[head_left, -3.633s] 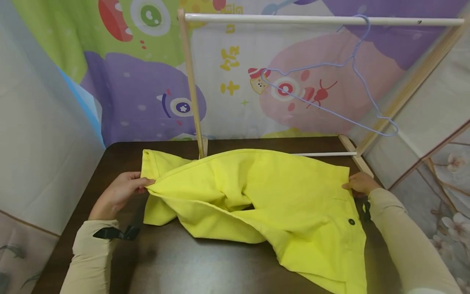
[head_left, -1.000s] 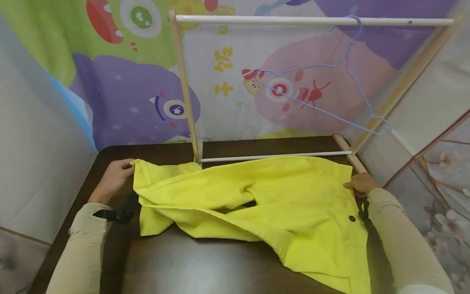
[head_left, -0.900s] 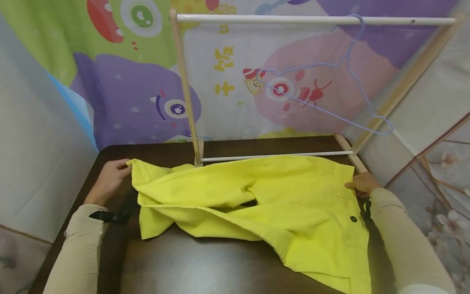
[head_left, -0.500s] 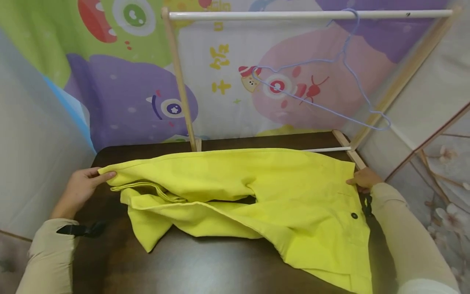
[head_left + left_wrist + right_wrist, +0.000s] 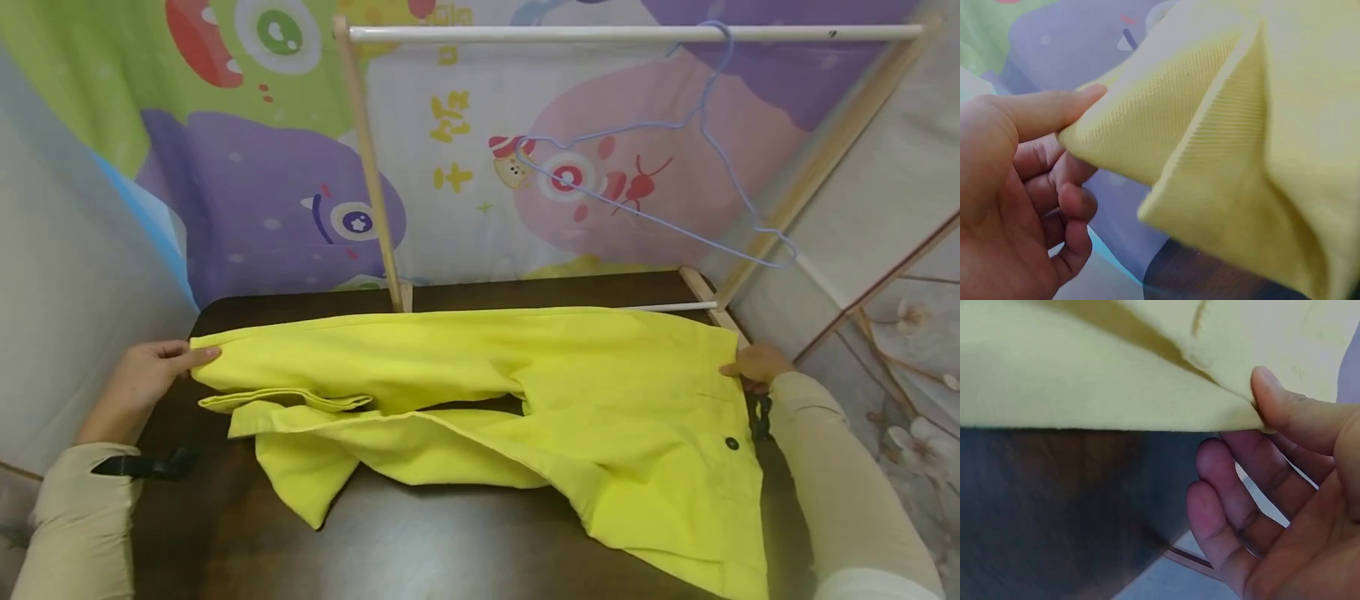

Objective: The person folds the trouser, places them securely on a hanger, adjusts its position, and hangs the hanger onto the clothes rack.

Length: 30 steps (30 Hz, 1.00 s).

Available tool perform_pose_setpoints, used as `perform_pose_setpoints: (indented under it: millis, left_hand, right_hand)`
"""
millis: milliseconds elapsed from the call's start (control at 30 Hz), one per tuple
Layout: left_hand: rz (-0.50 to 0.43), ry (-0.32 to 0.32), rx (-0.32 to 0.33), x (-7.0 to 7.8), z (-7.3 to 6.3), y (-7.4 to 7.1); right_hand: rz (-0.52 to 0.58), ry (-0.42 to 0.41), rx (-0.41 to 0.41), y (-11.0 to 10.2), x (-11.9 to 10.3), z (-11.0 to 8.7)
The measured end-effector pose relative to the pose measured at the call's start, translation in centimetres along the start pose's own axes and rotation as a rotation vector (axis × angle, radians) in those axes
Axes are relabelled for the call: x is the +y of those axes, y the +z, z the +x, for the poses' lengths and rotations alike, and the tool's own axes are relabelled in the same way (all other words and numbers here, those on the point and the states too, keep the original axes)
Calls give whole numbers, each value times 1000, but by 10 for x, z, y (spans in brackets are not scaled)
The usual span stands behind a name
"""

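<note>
While both hands pinch opposite ends, the head view shows yellow trousers (image 5: 600, 358) stretched over a dark table (image 5: 450, 542), between left hand (image 5: 142, 379) and right hand (image 5: 759, 365). Far leg (image 5: 360, 346) looks done: drawn nearly straight out from the left hand. Near leg (image 5: 450, 458), closer to the body than that hand, seems left to do: twisted, its end a drooping point. Nearer the body from the right hand, a round dark button (image 5: 732, 443). Beyond both hands, a thin blue wire hanger (image 5: 702, 107) on a rack (image 5: 600, 33), white rod, pale wood uprights.

Left wrist view: thumb over the cloth, index finger under, nearly closed on the leg's edge; other fingers curl loosely. Right of the hand, fine ribbing, one layer folded into a soft wedge.

Right wrist view: thumb presses a corner from above, finger beneath, others bent and free. Left of the hand, matte cloth with a straight edge
</note>
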<state>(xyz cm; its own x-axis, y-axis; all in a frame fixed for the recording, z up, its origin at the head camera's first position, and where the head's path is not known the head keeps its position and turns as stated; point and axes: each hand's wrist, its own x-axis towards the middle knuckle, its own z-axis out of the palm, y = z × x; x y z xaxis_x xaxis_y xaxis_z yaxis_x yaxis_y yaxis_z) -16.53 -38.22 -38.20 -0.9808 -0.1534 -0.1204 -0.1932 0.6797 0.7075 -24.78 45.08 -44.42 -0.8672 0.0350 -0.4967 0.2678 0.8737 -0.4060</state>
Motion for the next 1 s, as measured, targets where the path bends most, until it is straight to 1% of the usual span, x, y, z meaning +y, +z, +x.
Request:
perform_pose_setpoints:
  millis: [133, 267, 367, 433, 567, 667, 800, 867, 900, 967, 1000]
  left_hand:
    - [33, -24, 7, 1, 1, 2]
    - [64, -48, 47, 2, 7, 13]
    - [36, -51, 60, 0, 12, 20]
    - [7, -43, 44, -2, 13, 23]
    - [-29, -22, -37, -9, 9, 22]
    - [-10, -10, -111, -13, 7, 22]
    - [31, 19, -228, -17, 10, 24]
    - [21, 33, -280, -19, 12, 25]
    - [9, 39, -300, -20, 13, 25]
    - [-15, 41, -313, -24, 13, 26]
    - [-28, 37, -316, -27, 13, 27]
  right_hand:
    - [-23, -1, 20, -8, 2, -3]
    - [-34, -33, 56, -10, 2, -3]
    - [-36, -39, 59, -6, 3, -1]
    - [-11, -22, 64, -2, 4, 0]
    - [48, 14, 74, 5, 7, 3]
    - [72, 33, 66, 7, 9, 3]
    - [110, 48, 14, 7, 10, 1]
    - [123, 48, -25, 7, 8, -1]
    - [132, 47, -41, 7, 8, -2]
    - [134, 40, -72, 6, 6, -3]
    - [114, 29, -80, 6, 6, -2]
